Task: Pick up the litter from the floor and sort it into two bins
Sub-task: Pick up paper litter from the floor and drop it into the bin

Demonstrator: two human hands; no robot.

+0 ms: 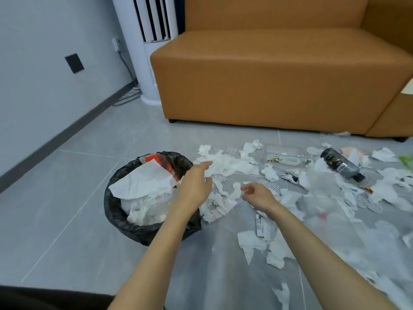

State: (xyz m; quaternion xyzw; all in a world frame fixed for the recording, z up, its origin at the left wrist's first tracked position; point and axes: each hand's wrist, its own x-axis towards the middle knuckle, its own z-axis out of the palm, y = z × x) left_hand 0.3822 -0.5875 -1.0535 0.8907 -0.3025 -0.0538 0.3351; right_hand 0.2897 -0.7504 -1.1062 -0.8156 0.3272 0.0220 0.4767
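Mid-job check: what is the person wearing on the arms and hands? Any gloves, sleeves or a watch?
Nothing shows on them. The left hand and right hand are bare, with no gloves and no ring or watch that I can make out. The left forearm and right forearm are uncovered down to the frame's bottom edge, so no sleeve shows.

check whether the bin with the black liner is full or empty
Nearly full: the bin holds crumpled white paper and a red-printed wrapper piled up to about its rim.

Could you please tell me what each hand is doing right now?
Left hand: open, holding nothing.
Right hand: fingers curled; whether it holds anything cannot be told.
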